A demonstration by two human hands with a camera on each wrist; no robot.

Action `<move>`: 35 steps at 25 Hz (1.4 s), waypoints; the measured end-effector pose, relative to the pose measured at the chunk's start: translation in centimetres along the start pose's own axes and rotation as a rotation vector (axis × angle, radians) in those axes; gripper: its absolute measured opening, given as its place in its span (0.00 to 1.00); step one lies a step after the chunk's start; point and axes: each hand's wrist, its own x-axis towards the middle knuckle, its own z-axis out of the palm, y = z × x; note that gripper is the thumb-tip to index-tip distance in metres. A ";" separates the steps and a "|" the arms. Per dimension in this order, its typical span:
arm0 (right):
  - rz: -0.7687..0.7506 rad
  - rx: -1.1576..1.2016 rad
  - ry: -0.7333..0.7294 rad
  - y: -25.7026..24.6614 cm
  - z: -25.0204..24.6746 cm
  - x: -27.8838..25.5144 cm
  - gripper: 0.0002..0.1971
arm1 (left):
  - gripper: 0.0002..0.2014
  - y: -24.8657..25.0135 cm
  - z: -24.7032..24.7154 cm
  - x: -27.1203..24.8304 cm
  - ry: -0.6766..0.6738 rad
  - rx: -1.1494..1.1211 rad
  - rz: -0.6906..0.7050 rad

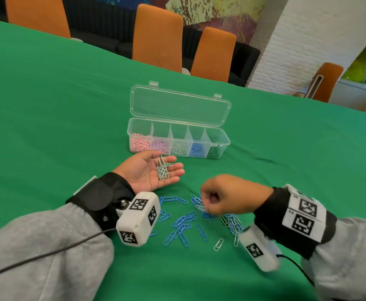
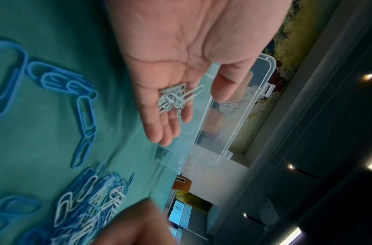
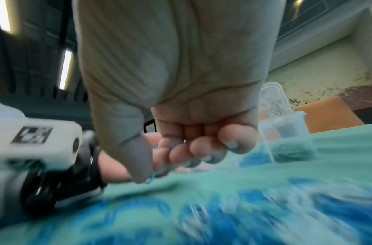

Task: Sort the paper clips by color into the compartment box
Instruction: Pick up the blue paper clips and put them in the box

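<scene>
Centrally, the box (image 1: 178, 139) sits lid open on the green cloth (image 1: 47, 105); compartments left to right hold pink, purple, mint, blue, dark green clips. Left hand (image 1: 149, 172) lies palm up at 6 o'clock of the box, just beside it, fingers straight, a small heap of mint clips (image 1: 163, 169) resting on them. Right hand (image 1: 227, 197), at 4 o'clock of the left, is curled, thumb and forefinger pinching a clip (image 3: 150, 179) low over the loose clips (image 1: 188, 220): mostly blue, some mint, spread at 6 o'clock of both hands; wrist view blurred
</scene>
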 end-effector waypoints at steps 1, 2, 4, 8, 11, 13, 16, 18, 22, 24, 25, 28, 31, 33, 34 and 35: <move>-0.002 0.056 0.112 -0.5 -0.9 0.8 0.06 | 0.17 -0.2 0.2 -0.1 -0.020 0.025 -0.024; -0.001 0.129 0.238 -1.0 -1.7 1.6 0.05 | 0.19 -0.3 0.4 -0.2 -0.040 0.046 -0.045; 0.023 0.270 0.442 -1.7 -2.9 2.7 0.05 | 0.22 -0.5 0.6 -0.3 -0.069 0.065 -0.075; -0.026 0.229 0.263 -1.2 -2.8 1.5 0.08 | 0.20 -0.4 0.6 -0.2 -0.068 0.033 -0.075; -0.019 0.118 -0.164 -0.5 -0.4 -0.8 0.10 | 0.21 -0.4 0.6 -0.1 -0.042 -0.002 -0.052; -0.007 0.018 -0.266 0.1 1.5 -1.7 0.09 | 0.21 -0.6 0.6 -0.1 -0.041 -0.007 -0.056; -0.023 -0.085 -0.220 0.5 2.9 -2.4 0.05 | 0.21 -0.6 0.6 -0.3 -0.039 0.010 -0.058; -0.047 -0.134 -0.205 0.5 3.0 -2.6 0.03 | 0.21 -0.6 0.6 -0.4 -0.037 0.018 -0.053; -0.082 -0.105 -0.156 -0.3 2.0 -1.8 0.01 | 0.21 -0.7 0.7 -0.3 -0.035 0.059 -0.060; -0.088 -0.024 0.043 -1.3 0.2 -0.2 0.02 | 0.21 -1.0 0.8 -0.3 -0.041 0.090 -0.078; -0.076 0.033 0.171 -1.8 -0.9 0.7 0.03 | 0.22 -1.1 0.8 -0.2 -0.048 0.104 -0.090; -0.010 0.135 0.372 -2.2 -2.9 2.4 0.07 | 0.22 -1.2 0.8 -0.1 -0.054 0.090 -0.100; 0.081 -0.022 0.203 -1.1 -1.6 2.6 0.05 | 0.21 -0.8 0.8 0.0 -0.008 0.026 -0.049; 0.120 -0.107 0.076 -0.7 0.2 2.3 0.05 | 0.21 -0.7 0.7 0.1 0.014 -0.001 -0.004; 0.131 -0.127 0.048 -0.5 0.9 2.3 0.06 | 0.21 -0.7 0.5 0.2 0.022 -0.007 0.013; 0.137 -0.138 0.044 -0.3 1.3 2.3 0.06 | 0.20 -0.7 0.4 0.3 0.030 -0.004 0.027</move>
